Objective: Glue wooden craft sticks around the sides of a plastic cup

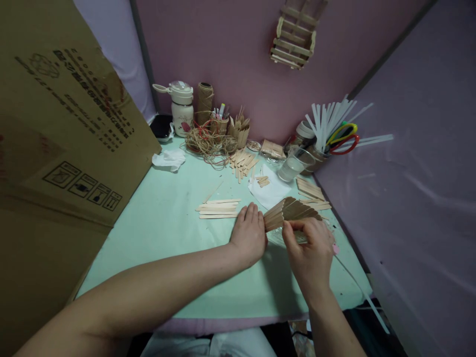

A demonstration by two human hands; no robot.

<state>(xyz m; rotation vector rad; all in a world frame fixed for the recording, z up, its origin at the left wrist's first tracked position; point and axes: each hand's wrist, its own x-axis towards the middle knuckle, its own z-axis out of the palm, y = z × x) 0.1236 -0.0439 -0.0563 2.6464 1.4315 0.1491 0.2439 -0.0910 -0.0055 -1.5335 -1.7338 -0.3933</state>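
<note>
While the left hand [248, 234] pins and the right hand [311, 253] pinches the stick fan [293, 209], uneven pressure could splay it.

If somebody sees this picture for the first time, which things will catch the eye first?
First, the fan of wooden sticks at the middle of the pale green table, held between the left hand and the right hand. Next, the big printed cardboard sheet that fills the left side. At the back right, a jar bristles with white strips and bright scissors.
</note>
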